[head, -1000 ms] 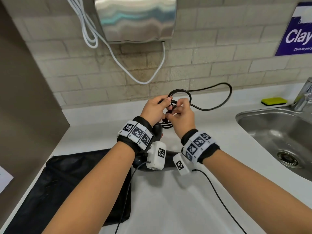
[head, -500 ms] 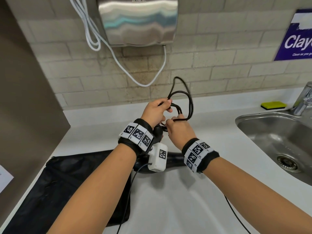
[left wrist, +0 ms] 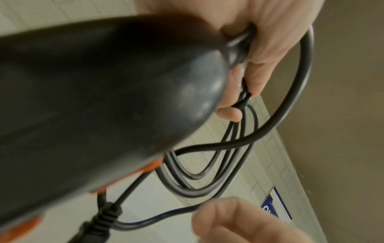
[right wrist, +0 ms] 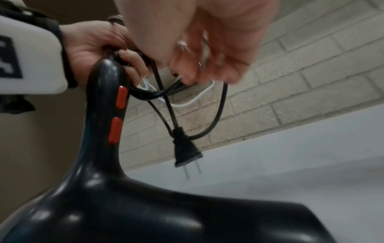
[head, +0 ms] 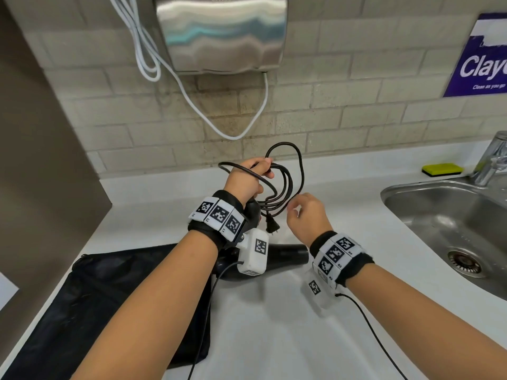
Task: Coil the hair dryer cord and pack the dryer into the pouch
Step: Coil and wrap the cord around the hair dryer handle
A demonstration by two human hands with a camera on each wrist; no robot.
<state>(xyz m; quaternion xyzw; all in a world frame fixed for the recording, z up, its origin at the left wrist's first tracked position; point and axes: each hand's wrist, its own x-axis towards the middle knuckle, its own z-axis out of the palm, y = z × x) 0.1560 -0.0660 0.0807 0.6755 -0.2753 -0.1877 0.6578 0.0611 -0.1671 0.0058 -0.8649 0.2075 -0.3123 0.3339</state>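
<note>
Dryer point(head: 285, 256) beside pouch point(head: 109, 297) — sink point(head: 428, 215) rightward.

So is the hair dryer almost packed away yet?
About halfway. The cord is looped into a bundle, and the left hand grips those loops at the top of the dryer's handle. The plug dangles free, and the right hand is close to the loops, not clearly gripping them. The black pouch lies flat on the counter, so putting the dryer inside is left.
</note>
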